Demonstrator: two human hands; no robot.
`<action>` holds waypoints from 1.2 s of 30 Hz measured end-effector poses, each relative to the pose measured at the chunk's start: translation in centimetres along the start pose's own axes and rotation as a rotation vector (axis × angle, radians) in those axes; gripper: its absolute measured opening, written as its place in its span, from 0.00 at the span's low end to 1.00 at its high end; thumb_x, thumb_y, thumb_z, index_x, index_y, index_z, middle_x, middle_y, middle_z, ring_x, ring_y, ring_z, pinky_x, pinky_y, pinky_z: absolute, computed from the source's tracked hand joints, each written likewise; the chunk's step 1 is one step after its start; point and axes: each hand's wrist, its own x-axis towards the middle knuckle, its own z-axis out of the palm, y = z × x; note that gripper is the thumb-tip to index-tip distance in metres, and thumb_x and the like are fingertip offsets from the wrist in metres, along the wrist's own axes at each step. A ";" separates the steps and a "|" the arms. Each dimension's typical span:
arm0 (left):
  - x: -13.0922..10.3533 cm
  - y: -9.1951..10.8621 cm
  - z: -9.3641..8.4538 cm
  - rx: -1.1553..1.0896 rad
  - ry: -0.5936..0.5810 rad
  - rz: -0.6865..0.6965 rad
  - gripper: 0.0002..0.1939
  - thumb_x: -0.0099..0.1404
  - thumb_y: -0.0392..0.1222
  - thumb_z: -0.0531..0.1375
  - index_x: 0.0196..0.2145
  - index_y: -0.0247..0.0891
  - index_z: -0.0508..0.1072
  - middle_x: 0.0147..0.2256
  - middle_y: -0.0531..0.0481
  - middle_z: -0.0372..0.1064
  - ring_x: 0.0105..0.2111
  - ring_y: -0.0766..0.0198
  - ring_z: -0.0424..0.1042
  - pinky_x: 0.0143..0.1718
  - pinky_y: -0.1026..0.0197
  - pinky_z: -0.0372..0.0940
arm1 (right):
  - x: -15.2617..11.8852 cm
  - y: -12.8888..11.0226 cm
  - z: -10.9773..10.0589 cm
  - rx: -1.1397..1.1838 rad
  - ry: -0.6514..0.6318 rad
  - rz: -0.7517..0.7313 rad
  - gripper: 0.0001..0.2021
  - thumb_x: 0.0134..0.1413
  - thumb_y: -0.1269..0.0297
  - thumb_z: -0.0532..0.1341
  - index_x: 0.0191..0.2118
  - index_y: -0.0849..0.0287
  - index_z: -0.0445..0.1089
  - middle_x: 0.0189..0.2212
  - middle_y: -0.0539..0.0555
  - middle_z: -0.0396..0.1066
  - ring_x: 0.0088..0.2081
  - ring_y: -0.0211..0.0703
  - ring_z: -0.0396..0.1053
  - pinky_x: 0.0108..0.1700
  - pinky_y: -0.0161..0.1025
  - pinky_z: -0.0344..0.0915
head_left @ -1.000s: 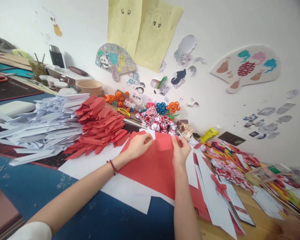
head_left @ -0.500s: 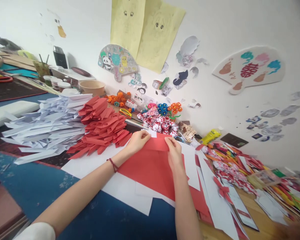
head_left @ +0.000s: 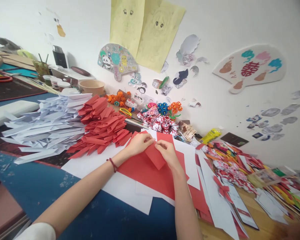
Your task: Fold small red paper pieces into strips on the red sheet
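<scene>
Between my two hands is a small red paper piece [head_left: 155, 158], tilted so that one corner points down toward me. My left hand [head_left: 139, 144] is closed on its upper left edge, thumb and fingers pinched. My right hand [head_left: 168, 152] pinches the same piece from the right, its fingertips close to my left thumb. Beneath them lies a large red paper sheet [head_left: 142, 173], on top of white paper sheets [head_left: 130, 196]. Left of my left hand rises a heap of folded red paper pieces [head_left: 102, 125], beside a heap of folded white paper pieces [head_left: 52, 125].
Red-and-white paper balls [head_left: 162, 124] and small craft flowers [head_left: 162, 108] stand by the wall. A tan bowl [head_left: 91, 87] is behind the heaps. At right, a yellow bottle [head_left: 211, 136] lies near colourful paper strips [head_left: 255, 163]. A blue mat [head_left: 90, 213] covers the near table.
The red paper piece has turned from lying level to slanting, its corner now lower. My right hand has moved left, closer to my left hand.
</scene>
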 end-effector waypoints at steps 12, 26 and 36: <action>-0.1 0.7 -0.6 -0.109 0.033 -0.007 0.14 0.59 0.49 0.61 0.25 0.35 0.69 0.19 0.55 0.65 0.21 0.70 0.61 0.24 0.67 0.51 | -0.1 -0.2 -0.2 -0.006 -0.086 0.026 0.07 0.48 0.65 0.59 0.23 0.60 0.67 0.22 0.47 0.63 0.26 0.36 0.58 0.30 0.33 0.55; 1.1 -0.7 -3.4 -0.035 0.508 -0.125 0.09 0.59 0.45 0.60 0.27 0.37 0.71 0.19 0.55 0.68 0.22 0.67 0.64 0.27 0.66 0.54 | -0.1 1.0 -1.6 -0.266 -0.054 0.162 0.07 0.42 0.67 0.56 0.18 0.59 0.66 0.17 0.48 0.65 0.23 0.38 0.63 0.26 0.35 0.56; 0.7 -0.2 -2.1 0.008 0.406 -0.120 0.08 0.61 0.44 0.58 0.29 0.37 0.73 0.23 0.52 0.72 0.24 0.65 0.69 0.28 0.66 0.57 | 0.1 0.0 0.4 -0.454 0.281 -0.346 0.19 0.57 0.56 0.60 0.53 0.56 0.69 0.49 0.58 0.72 0.46 0.49 0.69 0.50 0.46 0.66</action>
